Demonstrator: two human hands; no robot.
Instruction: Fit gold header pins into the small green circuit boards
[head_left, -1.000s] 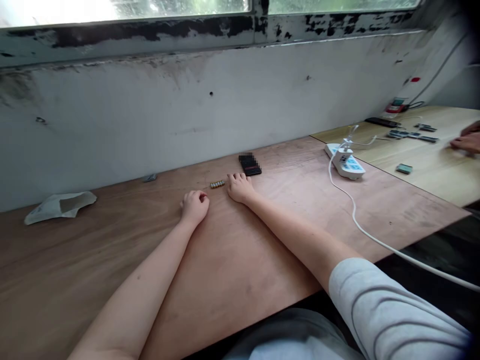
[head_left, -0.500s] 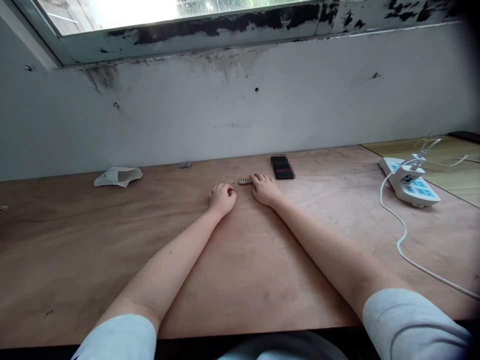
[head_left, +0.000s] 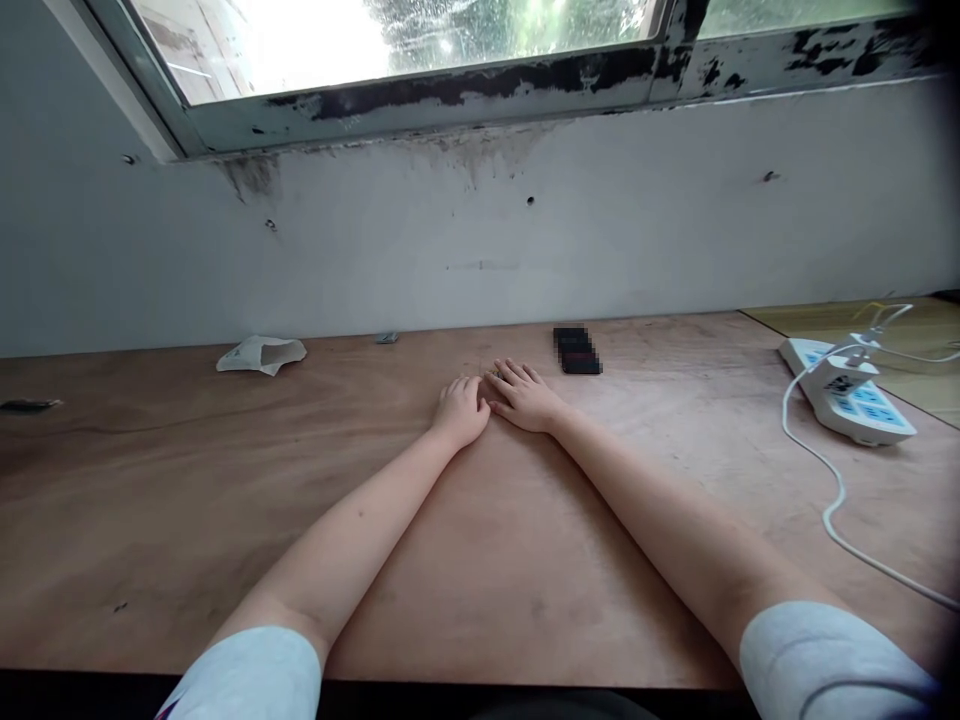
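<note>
My left hand [head_left: 461, 412] rests on the plywood table [head_left: 225, 500] with its fingers curled. My right hand [head_left: 523, 396] lies flat with its fingers spread, and its fingertips point up and to the left. The two hands touch at the middle of the table. The small row of gold-tipped cylinders, perhaps batteries, does not show and may lie under my fingers. A black rectangular object [head_left: 577, 351], partly pixelated, lies just beyond my right fingertips.
A white power strip [head_left: 847, 392] with a white cable [head_left: 825, 510] sits at the right, near a paler wooden table [head_left: 840, 330]. Crumpled white paper [head_left: 262, 354], a small grey item [head_left: 387, 338] and a dark strip [head_left: 30, 405] lie along the far left. A grimy white wall rises behind.
My view has swung left and levelled. My hands have slid together over the spot where the small cylinders lay, and those cylinders no longer show. The other person's hand has left the view.
</note>
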